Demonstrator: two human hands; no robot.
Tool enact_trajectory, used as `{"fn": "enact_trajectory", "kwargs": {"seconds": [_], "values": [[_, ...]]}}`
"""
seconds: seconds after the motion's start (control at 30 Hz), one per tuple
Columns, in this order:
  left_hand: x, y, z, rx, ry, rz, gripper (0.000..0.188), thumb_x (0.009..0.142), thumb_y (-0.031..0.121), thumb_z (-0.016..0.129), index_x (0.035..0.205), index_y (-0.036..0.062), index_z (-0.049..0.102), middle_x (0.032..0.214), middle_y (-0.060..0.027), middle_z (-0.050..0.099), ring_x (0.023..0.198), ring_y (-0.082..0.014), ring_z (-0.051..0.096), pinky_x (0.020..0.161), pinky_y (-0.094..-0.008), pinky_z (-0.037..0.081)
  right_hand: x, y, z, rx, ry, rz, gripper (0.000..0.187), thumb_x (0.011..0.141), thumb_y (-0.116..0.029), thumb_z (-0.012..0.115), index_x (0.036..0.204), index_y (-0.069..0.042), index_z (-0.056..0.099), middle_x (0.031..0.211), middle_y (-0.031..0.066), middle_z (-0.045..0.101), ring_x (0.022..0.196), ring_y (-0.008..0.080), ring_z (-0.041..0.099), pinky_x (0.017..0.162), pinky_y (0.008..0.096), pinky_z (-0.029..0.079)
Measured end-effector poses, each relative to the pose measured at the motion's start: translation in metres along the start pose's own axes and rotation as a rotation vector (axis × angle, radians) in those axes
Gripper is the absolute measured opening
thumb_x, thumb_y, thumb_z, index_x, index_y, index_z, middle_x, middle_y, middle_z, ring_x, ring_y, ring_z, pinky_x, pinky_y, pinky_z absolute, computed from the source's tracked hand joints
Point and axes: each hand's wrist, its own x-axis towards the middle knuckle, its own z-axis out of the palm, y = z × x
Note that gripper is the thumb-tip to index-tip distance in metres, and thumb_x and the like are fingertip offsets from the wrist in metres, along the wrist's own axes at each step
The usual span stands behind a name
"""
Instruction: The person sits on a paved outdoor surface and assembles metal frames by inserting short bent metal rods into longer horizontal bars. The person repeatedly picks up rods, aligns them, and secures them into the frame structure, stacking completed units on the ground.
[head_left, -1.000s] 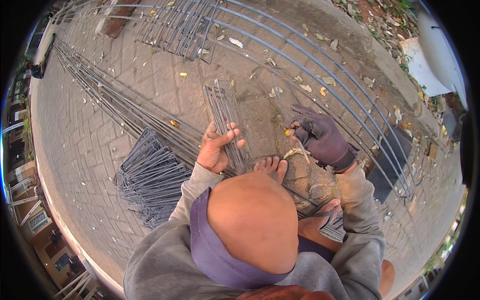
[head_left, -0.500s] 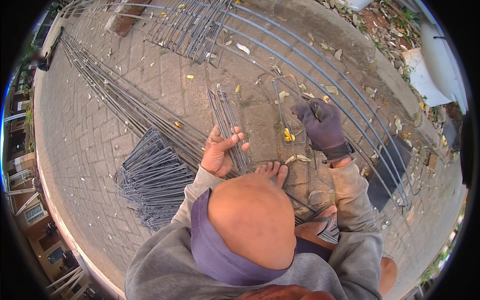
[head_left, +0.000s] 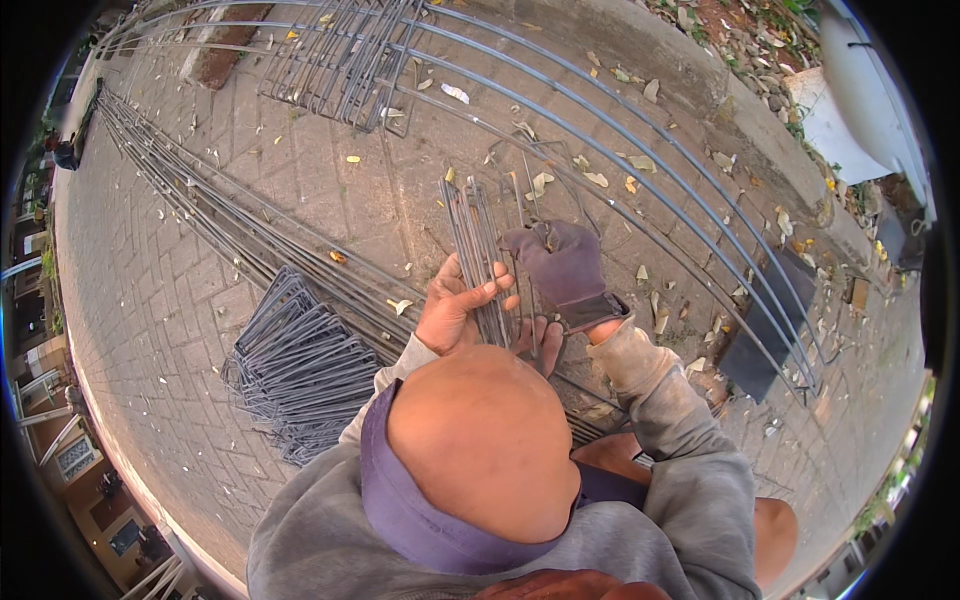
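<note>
My bare left hand (head_left: 455,308) is closed round a narrow bundle of rectangular steel stirrups (head_left: 465,225), its thumb lying across their bars. Close on the right, my right hand (head_left: 562,262), in a dark purple glove, grips a single stirrup (head_left: 517,195) beside the bundle. The gloved fingertips are partly hidden. A large fanned pile of bent stirrups (head_left: 300,370) lies on the paving left of my left forearm.
Long thin steel rods (head_left: 220,215) run from the pile toward the far left. Ahead, more stirrups (head_left: 345,65) hang round long curved-looking bars (head_left: 590,100). A dark flat sheet (head_left: 770,325) lies under the bars at right, near a concrete kerb (head_left: 760,130).
My right hand has moved left, bringing the single stirrup up beside the bundle. My left hand still holds the bundle and has shifted slightly right.
</note>
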Motion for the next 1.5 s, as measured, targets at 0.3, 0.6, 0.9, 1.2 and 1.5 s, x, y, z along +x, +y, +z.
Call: {"fn": "enact_trajectory", "kwargs": {"seconds": [0.3, 0.6, 0.9, 1.2, 1.5], "values": [[-0.007, 0.002, -0.011, 0.063, 0.106, 0.033, 0.048, 0.089, -0.010, 0.068, 0.131, 0.0034, 0.050, 0.116, -0.0111, 0.065, 0.098, -0.0205, 0.069, 0.073, -0.0366, 0.065, 0.043, 0.053, -0.003, -0.871, 0.086, -0.031, 0.039, 0.085, -0.037, 0.075, 0.103, -0.002, 0.076, 0.100, 0.0210, 0.072, 0.097, 0.0381, 0.070, 0.086, 0.0456, 0.055], [-0.008, 0.023, -0.022, 0.081, 0.161, 0.111, 0.048, 0.090, -0.009, 0.067, 0.132, 0.0060, 0.048, 0.120, -0.0088, 0.064, 0.095, -0.0181, 0.070, 0.070, -0.0353, 0.066, 0.043, 0.066, -0.012, -0.975, -0.022, -0.007, 0.051, 0.080, -0.034, 0.075, 0.117, 0.000, 0.070, 0.102, 0.0225, 0.070, 0.096, 0.0384, 0.070, 0.086, 0.0478, 0.054], [-0.002, 0.037, -0.022, 0.086, 0.122, 0.202, 0.049, 0.090, -0.009, 0.067, 0.132, 0.0060, 0.048, 0.120, -0.0096, 0.064, 0.095, -0.0168, 0.070, 0.070, -0.0350, 0.066, 0.018, -0.033, -0.057, 0.143, -0.287, -0.069, 0.028, 0.092, -0.013, 0.070, 0.112, 0.006, 0.070, 0.083, 0.0094, 0.073, 0.071, 0.0140, 0.070, 0.064, 0.0278, 0.056], [0.004, 0.038, -0.005, 0.101, -0.004, 0.201, 0.051, 0.089, -0.007, 0.071, 0.132, 0.0073, 0.050, 0.118, -0.0093, 0.065, 0.096, -0.0183, 0.071, 0.073, -0.0374, 0.067, 0.004, -0.062, -0.055, -0.143, -0.199, -0.387, 0.009, 0.093, -0.005, 0.068, 0.096, 0.002, 0.074, 0.087, 0.0086, 0.075, 0.072, 0.0131, 0.070, 0.064, 0.0297, 0.055], [0.007, 0.019, 0.007, 0.075, 0.006, 0.126, 0.051, 0.087, -0.008, 0.071, 0.131, 0.0084, 0.051, 0.113, -0.0077, 0.065, 0.097, -0.0187, 0.070, 0.077, -0.0386, 0.066, 0.013, -0.041, -0.059, -0.147, 0.016, -0.204, 0.017, 0.093, -0.016, 0.074, 0.085, -0.001, 0.077, 0.073, 0.0052, 0.075, 0.063, 0.0100, 0.064, 0.060, 0.0309, 0.051]]}}
